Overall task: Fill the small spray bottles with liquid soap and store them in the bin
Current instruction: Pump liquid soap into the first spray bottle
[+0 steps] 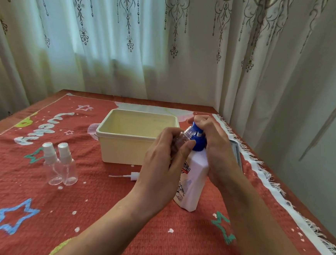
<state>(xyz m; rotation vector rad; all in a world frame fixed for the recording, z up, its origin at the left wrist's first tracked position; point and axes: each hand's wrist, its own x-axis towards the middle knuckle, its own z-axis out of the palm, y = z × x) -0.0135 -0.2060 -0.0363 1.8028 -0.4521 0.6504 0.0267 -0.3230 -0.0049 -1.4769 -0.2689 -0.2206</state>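
Note:
My left hand [165,163] grips a small clear spray bottle [184,135] with its cap off, tilted so that its open neck sits at the nozzle of the blue pump [197,138]. My right hand [211,149] rests over that pump on top of the white liquid soap bottle [193,181], which stands on the cloth. The removed white spray cap with its thin tube [127,175] lies on the cloth left of my hands. Two more clear spray bottles with white caps [62,164] stand together at the left. The cream bin [130,136] stands behind, with nothing visible inside.
A red cloth with stars [77,200] covers the table, and its white fringe runs along the right edge [275,182]. A grey flat object [236,153] lies partly hidden behind my right hand. Curtains hang close behind the table.

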